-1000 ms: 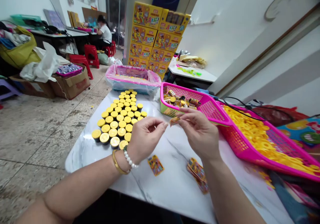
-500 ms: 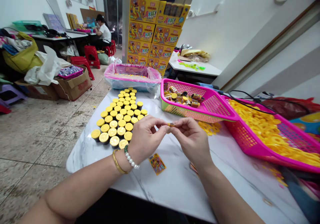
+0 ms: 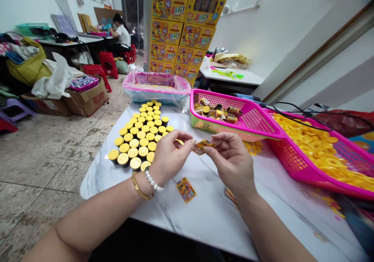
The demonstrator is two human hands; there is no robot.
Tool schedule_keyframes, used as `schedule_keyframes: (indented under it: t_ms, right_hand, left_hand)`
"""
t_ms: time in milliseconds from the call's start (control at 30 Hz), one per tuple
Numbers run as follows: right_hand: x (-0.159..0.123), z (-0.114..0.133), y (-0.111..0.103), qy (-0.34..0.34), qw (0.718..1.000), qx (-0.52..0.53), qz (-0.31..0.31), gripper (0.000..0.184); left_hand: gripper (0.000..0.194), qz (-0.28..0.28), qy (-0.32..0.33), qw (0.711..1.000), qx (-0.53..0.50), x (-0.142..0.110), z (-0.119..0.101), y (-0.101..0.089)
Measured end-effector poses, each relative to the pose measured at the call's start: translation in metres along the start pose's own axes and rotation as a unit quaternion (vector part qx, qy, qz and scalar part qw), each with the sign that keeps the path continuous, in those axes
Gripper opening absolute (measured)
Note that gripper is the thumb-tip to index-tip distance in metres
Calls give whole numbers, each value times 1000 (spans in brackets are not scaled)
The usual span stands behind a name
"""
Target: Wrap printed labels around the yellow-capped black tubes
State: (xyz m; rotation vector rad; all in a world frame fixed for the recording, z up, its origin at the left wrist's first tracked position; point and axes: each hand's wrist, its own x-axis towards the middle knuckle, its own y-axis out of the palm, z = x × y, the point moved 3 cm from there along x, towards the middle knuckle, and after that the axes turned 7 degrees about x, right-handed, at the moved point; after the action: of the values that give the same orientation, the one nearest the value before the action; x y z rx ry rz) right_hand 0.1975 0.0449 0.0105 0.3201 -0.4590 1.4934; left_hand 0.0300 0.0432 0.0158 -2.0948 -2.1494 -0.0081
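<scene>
Between both hands, above the middle of the table, is a small orange-and-yellow printed label (image 3: pixel 202 146), now spread fairly flat. My left hand (image 3: pixel 172 156) has thumb and fingers pinched at its left edge. At its right edge, my right hand (image 3: pixel 232 161) grips it between thumb and forefinger. A second printed label (image 3: pixel 186 190) lies flat on the marble-patterned table (image 3: pixel 201 219) below them. Partly hidden by my right wrist is a small stack of labels (image 3: pixel 231 196). To the left of my left hand stand rows of dark cups with yellow lids (image 3: pixel 133 143).
Behind the hands is a pink basket (image 3: pixel 248 115) with small labelled cups. Another pink basket (image 3: pixel 289 168) at right holds yellow rings. A plastic-lined basket (image 3: pixel 156 94) stands at the table's far end. Yellow printed boxes (image 3: pixel 168 32) are stacked beyond. A person (image 3: pixel 121 34) sits at a far table.
The label held in my fingers has gone from narrow and edge-on to showing its broad printed face. My hands have moved slightly apart.
</scene>
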Motion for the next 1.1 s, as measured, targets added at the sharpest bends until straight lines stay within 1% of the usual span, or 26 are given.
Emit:
schedule_keyframes:
  t_ms: [67, 167, 233, 300, 467, 567, 700, 833, 900, 967, 1000, 1033, 1100]
  right_hand:
    - [1, 0, -1, 0, 1000, 5, -1, 26]
    - [1, -1, -2, 5, 1000, 12, 4, 24]
    - [0, -1, -2, 7, 1000, 12, 12, 26]
    - [0, -2, -1, 9, 1000, 14, 21, 27]
    - [-1, -1, 0, 1, 1000, 19, 18, 28]
    - [-3, -2, 0, -1, 1000, 15, 18, 28]
    - [-6, -5, -2, -19, 999, -32, 13, 28]
    - [-12, -9, 0, -48, 995, -84, 14, 33]
    - [-15, -9, 3, -61, 994, -89, 19, 34]
    - [-18, -9, 7, -67, 994, -86, 22, 33]
    - [-19, -9, 8, -68, 994, -85, 22, 32]
    - [-20, -9, 9, -67, 994, -87, 18, 32]
    - [-18, -9, 9, -61, 994, -92, 6, 32]
  left_hand:
    - [12, -3, 14, 1000, -5, -2, -1, 1]
    - [16, -23, 67, 997, -13, -7, -5, 1]
    - [17, -40, 107, 993, 2, -10, -7, -1]
    - [18, -50, 127, 990, 25, -11, -7, -1]
    - [16, -33, 96, 994, 49, -8, -5, 0]
    - [13, -17, 92, 994, 62, -8, -6, 2]
    - [10, -10, 101, 992, 80, -8, -7, 3]
    - [7, -12, 104, 989, 101, -6, -8, 1]
    - [8, 10, 74, 994, 76, -4, -6, 1]
    - [9, 51, 26, 998, 17, -3, -3, 3]
    - [13, 60, 5, 998, -12, -2, -2, 3]
    - [19, 53, -8, 998, -33, -1, -1, 3]
    - [32, -9, -4, 999, -40, 0, -1, -1]
